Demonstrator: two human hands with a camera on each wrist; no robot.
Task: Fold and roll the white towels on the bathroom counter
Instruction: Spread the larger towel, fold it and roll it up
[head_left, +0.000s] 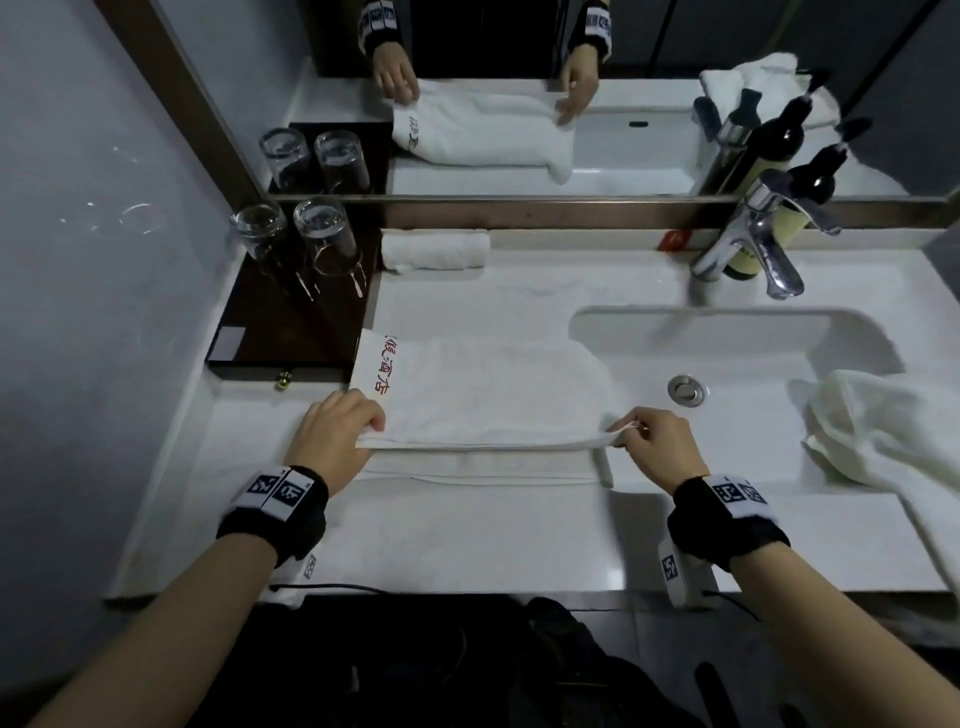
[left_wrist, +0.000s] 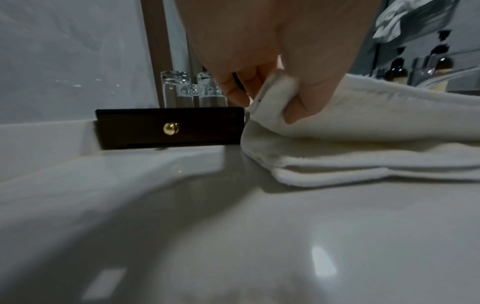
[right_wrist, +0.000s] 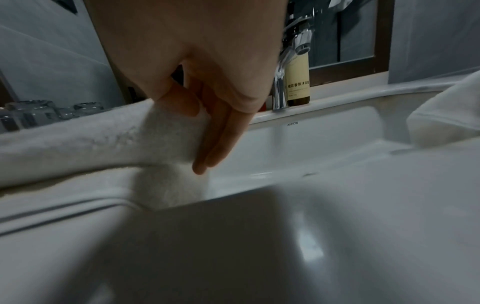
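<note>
A white towel (head_left: 483, 395) with red characters lies spread across the counter (head_left: 467, 535), left of the sink basin (head_left: 727, 364). My left hand (head_left: 343, 423) pinches its near left corner (left_wrist: 275, 96). My right hand (head_left: 649, 434) pinches the near right corner (right_wrist: 171, 131) at the basin's edge. Between them the held edge is lifted over the lower layers (left_wrist: 363, 164). A rolled white towel (head_left: 434, 251) rests by the mirror frame. A crumpled white towel (head_left: 883, 431) lies at the basin's right side.
Two upturned glasses (head_left: 296, 239) stand on a dark wooden drawer box (head_left: 291, 322) at the left. A chrome faucet (head_left: 753, 244) and dark pump bottles (head_left: 779, 197) stand behind the basin. The mirror (head_left: 519, 104) backs the counter.
</note>
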